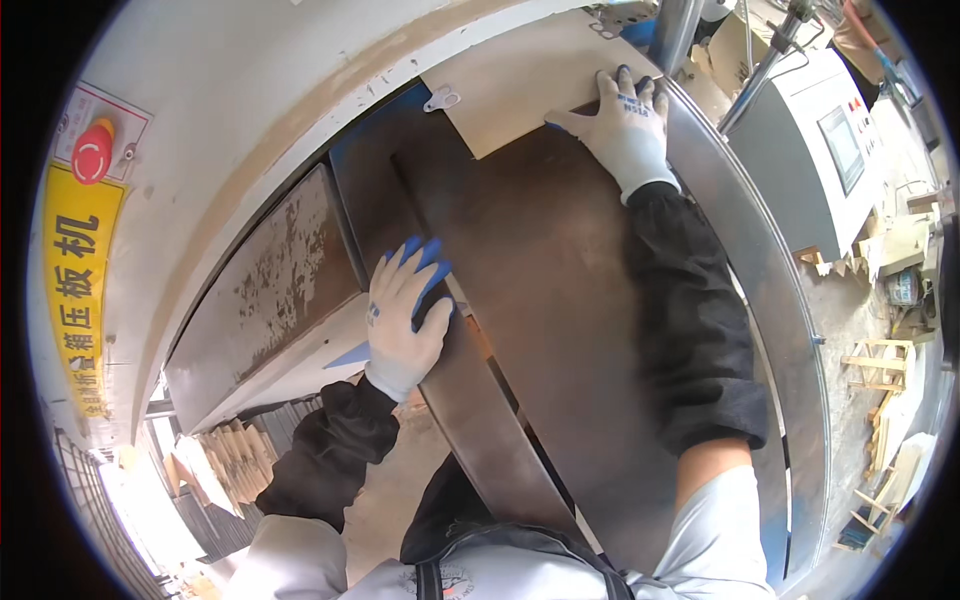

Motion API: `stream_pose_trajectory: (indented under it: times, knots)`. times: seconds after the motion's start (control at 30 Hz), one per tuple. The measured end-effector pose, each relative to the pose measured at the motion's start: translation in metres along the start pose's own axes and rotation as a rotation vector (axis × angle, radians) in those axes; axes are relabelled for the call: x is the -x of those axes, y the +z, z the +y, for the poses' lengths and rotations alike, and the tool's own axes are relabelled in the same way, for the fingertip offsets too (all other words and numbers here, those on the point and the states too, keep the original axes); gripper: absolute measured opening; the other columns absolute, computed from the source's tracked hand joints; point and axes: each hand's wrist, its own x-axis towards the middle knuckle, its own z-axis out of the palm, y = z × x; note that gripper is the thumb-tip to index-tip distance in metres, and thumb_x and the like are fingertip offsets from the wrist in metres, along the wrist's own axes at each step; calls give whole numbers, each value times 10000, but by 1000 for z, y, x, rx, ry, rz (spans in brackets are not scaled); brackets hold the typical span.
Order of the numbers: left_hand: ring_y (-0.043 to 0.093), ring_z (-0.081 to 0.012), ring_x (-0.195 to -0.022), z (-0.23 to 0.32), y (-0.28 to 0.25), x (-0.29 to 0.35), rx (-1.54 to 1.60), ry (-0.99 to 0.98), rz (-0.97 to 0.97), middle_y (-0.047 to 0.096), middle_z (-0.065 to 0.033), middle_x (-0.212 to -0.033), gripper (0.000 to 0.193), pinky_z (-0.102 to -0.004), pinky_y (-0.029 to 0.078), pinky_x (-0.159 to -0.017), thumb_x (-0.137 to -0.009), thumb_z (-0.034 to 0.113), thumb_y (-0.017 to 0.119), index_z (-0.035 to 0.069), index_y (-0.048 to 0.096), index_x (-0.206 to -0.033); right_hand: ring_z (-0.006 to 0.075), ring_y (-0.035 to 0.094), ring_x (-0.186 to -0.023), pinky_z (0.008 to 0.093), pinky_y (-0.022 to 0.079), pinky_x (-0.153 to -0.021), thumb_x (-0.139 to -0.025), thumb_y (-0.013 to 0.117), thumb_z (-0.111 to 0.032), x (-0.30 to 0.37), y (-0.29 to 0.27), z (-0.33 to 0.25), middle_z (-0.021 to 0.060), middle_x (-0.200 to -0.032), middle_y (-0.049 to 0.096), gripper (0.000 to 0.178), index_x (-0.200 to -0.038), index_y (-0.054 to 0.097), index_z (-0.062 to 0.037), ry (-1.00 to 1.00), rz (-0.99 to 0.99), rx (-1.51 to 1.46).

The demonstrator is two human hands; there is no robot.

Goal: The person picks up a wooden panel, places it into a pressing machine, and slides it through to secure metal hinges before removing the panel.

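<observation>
My right hand (625, 135), in a white work glove with blue fingertips, reaches far forward. Its fingers lie spread at the near right edge of a flat tan board (505, 85), with the thumb pointing left along that edge. The board rests on the dark metal machine table (560, 290), and a small metal clip (441, 99) sits at its left side. Further back on the left, my left hand (405, 310) wears a matching glove. Its fingers stretch out flat over the metal strip (485, 430) at the table's left edge, holding nothing.
A red emergency stop button (93, 152) and a yellow sign (82, 285) are on the pale machine housing at left. A metal rail (765, 240) bounds the table's right. Beyond it stands a control cabinet (820, 150) with a screen. Wooden pieces (880, 430) lie on the floor.
</observation>
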Motion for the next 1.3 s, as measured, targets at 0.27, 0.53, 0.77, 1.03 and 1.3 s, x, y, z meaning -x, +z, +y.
stream_pose_trajectory:
  times: [0.27, 0.53, 0.77, 1.03, 1.3]
  knots:
    - [473, -392, -1521, -3, 0, 3, -27, -33, -20, 640, -153, -1522, 416, -555, 281, -1305, -900, 94, 673, 29, 718, -1309, 516, 287, -1602, 573, 157, -1327, -864, 641, -852, -2, -4, 1, 247, -1716, 384, 1058, -1580, 517, -83, -16, -10, 8]
    - [507, -404, -1481, -6, 2, 1, -7, -8, 6, 658, -146, -1493, 389, -582, 319, -1273, -894, 115, 712, 43, 726, -1276, 516, 276, -1607, 568, 147, -1330, -875, 640, -837, -2, -6, 2, 257, -1716, 378, 1049, -1587, 508, -79, -2, -43, 14]
    - [518, -415, -1464, -5, 2, 1, -4, -2, 9, 665, -147, -1479, 362, -585, 336, -1260, -904, 129, 716, 39, 734, -1254, 523, 282, -1601, 582, 150, -1326, -865, 645, -846, -3, 1, 3, 261, -1708, 388, 1061, -1580, 515, -73, -20, -4, 16]
    - [514, -425, -1469, 0, 1, 0, 26, 1, 26, 674, -161, -1465, 355, -584, 326, -1267, -899, 107, 700, 30, 738, -1244, 515, 297, -1598, 592, 168, -1319, -860, 631, -869, -1, 4, 4, 258, -1705, 397, 1094, -1563, 531, -37, -21, 40, -3]
    - [497, -398, -1507, 6, -1, -1, 36, -15, -7, 672, -172, -1470, 370, -545, 291, -1302, -903, 47, 633, 4, 724, -1259, 516, 347, -1577, 604, 171, -1314, -853, 686, -824, -3, -4, 2, 273, -1688, 417, 1060, -1518, 561, -7, -22, 24, -16]
